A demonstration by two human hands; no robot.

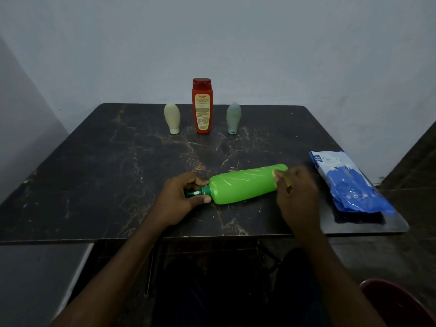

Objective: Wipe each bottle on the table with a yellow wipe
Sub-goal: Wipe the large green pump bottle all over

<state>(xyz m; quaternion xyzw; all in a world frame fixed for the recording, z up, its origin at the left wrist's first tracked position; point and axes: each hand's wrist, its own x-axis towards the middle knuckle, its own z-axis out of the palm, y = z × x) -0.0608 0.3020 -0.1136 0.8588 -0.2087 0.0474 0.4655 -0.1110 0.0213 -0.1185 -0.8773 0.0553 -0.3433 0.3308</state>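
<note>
Just below the frame's centre the green bottle lies on its side on the dark marbled tabletop, cap pointing left. The left hand curls its fingers round the dark green neck. The right hand pinches a yellow wipe (only slivers show) against the bottle's base end. Upper centre, upright in a row, stand a beige bottle, a red bottle and a grey-green bottle. A blue wipe pack lies at the right edge.

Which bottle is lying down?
The green bottle, nearest the camera, lies on its side. The red bottle, cream bottle and grey bottle stand at the back.
</note>
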